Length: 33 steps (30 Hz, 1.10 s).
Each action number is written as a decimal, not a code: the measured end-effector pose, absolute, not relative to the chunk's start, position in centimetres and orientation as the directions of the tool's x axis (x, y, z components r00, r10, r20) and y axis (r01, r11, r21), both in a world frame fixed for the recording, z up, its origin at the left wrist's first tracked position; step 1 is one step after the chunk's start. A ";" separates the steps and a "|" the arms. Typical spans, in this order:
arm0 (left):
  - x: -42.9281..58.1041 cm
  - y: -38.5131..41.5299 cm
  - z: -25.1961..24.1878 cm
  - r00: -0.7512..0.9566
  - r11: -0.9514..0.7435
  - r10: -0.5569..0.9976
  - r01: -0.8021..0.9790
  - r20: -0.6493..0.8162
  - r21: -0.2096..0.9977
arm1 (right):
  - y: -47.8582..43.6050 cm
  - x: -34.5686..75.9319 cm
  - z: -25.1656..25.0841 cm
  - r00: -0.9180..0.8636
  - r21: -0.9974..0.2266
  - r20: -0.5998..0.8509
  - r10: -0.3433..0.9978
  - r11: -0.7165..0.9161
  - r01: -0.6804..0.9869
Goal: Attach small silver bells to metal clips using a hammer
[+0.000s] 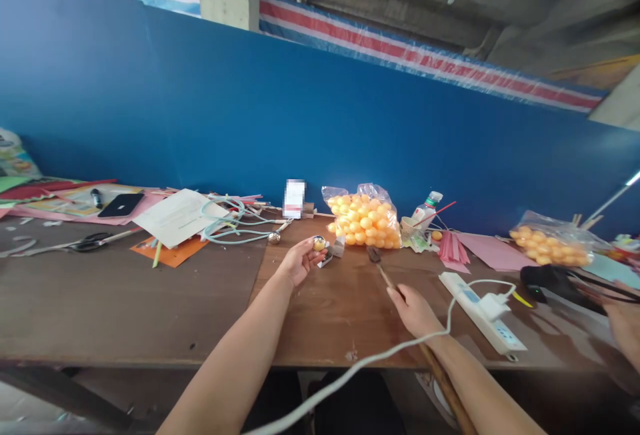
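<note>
My left hand is closed, with its fingertips around a small yellow ball that has dark, shiny patches on top. Just beyond those fingers lies a small crumpled silvery piece on the table. My right hand wraps round a long wooden stick, which slants up and away to a dark brown head. That head is close to a clear plastic bag of orange balls. A white cable passes across my right wrist.
A power strip with a plugged-in adapter is right of my right hand. Another person's hand is at the far right, near a second bag of balls. Scissors, papers and blue tubing lie left. A bottle stands behind.
</note>
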State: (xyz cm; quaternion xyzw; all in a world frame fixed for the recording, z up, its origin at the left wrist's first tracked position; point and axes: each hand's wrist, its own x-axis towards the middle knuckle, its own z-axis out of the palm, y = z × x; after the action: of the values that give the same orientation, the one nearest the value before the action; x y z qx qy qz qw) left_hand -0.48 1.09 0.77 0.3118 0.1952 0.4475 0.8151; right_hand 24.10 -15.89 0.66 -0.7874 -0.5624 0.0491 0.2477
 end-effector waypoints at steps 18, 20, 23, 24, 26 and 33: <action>-0.2 1.2 0.3 0.498 0.334 0.867 -0.619 0.026 0.711 | -16.4 13.2 4.0 0.199 -0.952 0.110 0.974 0.046 0.303; -0.2 1.2 0.3 0.502 0.334 0.864 -0.627 0.038 0.703 | -16.7 13.3 4.0 0.204 -0.943 0.143 0.968 0.071 0.324; -0.2 1.1 0.4 0.511 0.335 0.858 -0.628 0.048 0.702 | -16.7 13.3 3.8 0.212 -0.946 0.155 0.965 0.083 0.315; -0.2 1.1 0.4 0.516 0.336 0.855 -0.625 0.049 0.704 | -16.6 13.3 3.7 0.212 -0.950 0.146 0.966 0.077 0.302; -0.2 1.0 0.5 0.523 0.343 0.851 -0.617 0.044 0.708 | -16.4 13.3 3.6 0.209 -0.958 0.123 0.970 0.061 0.279; -0.2 1.0 0.7 0.509 0.355 0.860 -0.639 0.030 0.682 | -16.7 13.6 3.5 0.226 -0.966 0.149 0.963 0.092 0.243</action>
State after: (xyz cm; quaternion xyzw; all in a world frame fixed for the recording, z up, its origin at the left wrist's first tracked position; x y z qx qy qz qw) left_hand -0.25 1.00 0.73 0.3256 0.1696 0.4654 0.8054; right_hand 13.59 -16.72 3.46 -0.5801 -0.5195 0.3425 0.5256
